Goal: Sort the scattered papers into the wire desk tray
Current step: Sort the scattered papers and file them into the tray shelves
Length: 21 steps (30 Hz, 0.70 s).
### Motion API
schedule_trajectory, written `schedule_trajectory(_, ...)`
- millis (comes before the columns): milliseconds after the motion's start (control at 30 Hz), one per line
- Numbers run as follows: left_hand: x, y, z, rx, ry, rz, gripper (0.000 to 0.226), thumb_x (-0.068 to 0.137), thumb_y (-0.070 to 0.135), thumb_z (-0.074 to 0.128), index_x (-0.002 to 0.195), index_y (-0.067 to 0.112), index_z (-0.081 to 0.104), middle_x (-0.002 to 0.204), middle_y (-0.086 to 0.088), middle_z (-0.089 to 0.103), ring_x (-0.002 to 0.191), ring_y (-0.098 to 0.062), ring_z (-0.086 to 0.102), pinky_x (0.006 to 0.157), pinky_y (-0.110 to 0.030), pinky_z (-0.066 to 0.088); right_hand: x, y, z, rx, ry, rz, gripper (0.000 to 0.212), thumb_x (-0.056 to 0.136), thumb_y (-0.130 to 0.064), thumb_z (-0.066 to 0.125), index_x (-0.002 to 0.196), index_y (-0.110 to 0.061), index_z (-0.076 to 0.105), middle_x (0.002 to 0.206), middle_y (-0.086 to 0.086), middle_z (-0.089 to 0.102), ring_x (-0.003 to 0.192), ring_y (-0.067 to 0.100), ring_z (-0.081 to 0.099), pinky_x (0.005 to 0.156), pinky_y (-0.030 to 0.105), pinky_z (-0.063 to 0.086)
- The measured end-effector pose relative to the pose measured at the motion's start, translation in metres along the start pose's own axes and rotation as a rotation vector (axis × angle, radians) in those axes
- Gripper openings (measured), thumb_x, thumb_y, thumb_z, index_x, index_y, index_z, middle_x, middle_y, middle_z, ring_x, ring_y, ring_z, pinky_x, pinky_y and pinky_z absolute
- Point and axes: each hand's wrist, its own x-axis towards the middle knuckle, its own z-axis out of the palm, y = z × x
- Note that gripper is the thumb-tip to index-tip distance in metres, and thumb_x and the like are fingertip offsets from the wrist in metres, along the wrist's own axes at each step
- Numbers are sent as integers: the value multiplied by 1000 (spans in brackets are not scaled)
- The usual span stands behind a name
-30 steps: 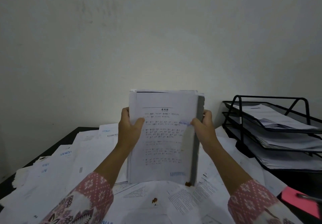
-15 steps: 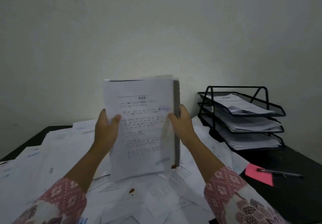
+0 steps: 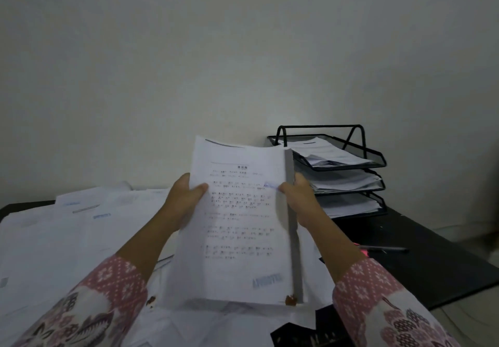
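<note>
Stack of papers (image 3: 240,227) is held upright above the desk (image 3: 432,260), between the 2 hands and well left of the wire desk tray (image 3: 351,163). Left hand (image 3: 183,200) grips the left edge, thumb across the printed front sheet and fingers hidden behind. Right hand (image 3: 299,200) grips the right edge the same way, thumb on the front and fingers hidden behind the grey side of the bundle.

Handling assessment: the bundle appears thick, so moderate weight is expected. Sheets look loose rather than bound, though this cannot be confirmed. Loose sheets would be limp singly and liable to slide or fan out if tilted. Holding at both long edges near mid-height, as now, seems the soundest grip; a 1-handed hold would risk sag and spillage. A brown stain (image 3: 291,299) marks the lower right corner.

Containers: the tray has 3 tiers, each already holding white sheets. The top tier holds a thin, slightly uneven layer; the middle and bottom tiers hold thicker piles. Clearance over the middle and bottom piles looks limited, so the top tier is judged the easiest entry.

Remaining items: scattered papers (image 3: 67,233) cover the left of the desk. A pen (image 3: 383,249) and a pink note (image 3: 363,252) lie to the right.
</note>
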Motion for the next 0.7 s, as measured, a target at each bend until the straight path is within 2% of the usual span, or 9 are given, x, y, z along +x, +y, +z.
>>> schedule_trajectory(100,3,-7,19,-21,-193,-146,43,96,15,51,137,7,41,132,-8,52,106,-24,54,88,-36,46,7,23,-20,15,13,134,35,88,-11,60,121,-10,48,109,10,57,95,25,54,77,32,43)
schedule_trajectory(233,-1,-21,43,102,-302,-186,42,96,6,46,137,7,40,135,-13,50,115,-29,52,94,-38,45,11,63,-34,-83,-27,338,23,92,-8,48,114,-5,47,110,15,53,88,26,52,73,31,43)
schedule_trajectory(300,-2,-25,56,112,-327,-214,39,96,6,46,135,6,41,131,-12,51,109,-27,53,88,-34,46,14,77,-42,-139,-14,393,25,90,-4,49,115,2,51,112,18,56,95,29,54,80,35,46)
schedule_trajectory(367,-8,-23,68,67,-387,-240,30,97,5,46,126,9,45,117,-6,54,92,-19,56,73,-27,48,19,85,-53,-172,18,422,33,88,-1,52,120,9,53,119,22,59,105,35,57,91,37,48)
schedule_trajectory(433,-14,-23,79,52,-424,-272,26,95,6,50,120,11,43,104,-2,52,81,-13,54,64,-22,47,24,90,-67,-155,59,448,36,87,0,56,121,12,54,122,23,59,107,36,58,93,37,49)
schedule_trajectory(500,-16,-25,89,50,-468,-301,38,94,11,55,129,8,39,108,-5,52,88,-17,57,72,-30,52,29,92,-83,-118,110,473,41,84,0,62,121,15,52,123,24,57,109,36,56,95,38,47)
schedule_trajectory(567,-17,-26,97,52,-538,-310,46,92,14,58,133,11,37,119,-8,54,100,-24,59,87,-41,52,32,91,-100,-124,157,486,40,87,2,56,123,16,49,125,25,54,114,37,52,92,36,45)
schedule_trajectory(633,-19,-24,106,27,-632,-322,48,91,14,60,133,13,37,122,-9,54,105,-25,59,89,-39,52,36,92,-119,-137,216,499,35,91,3,48,125,15,46,128,25,51,116,37,50,88,34,43)
schedule_trajectory(700,-22,-20,114,-7,-724,-317,49,90,13,61,133,14,37,121,-6,55,103,-20,60,85,-32,54,39,92,-134,-151,265,516,34,94,1,46,125,13,46,132,24,48,120,35,48,94,36,43)
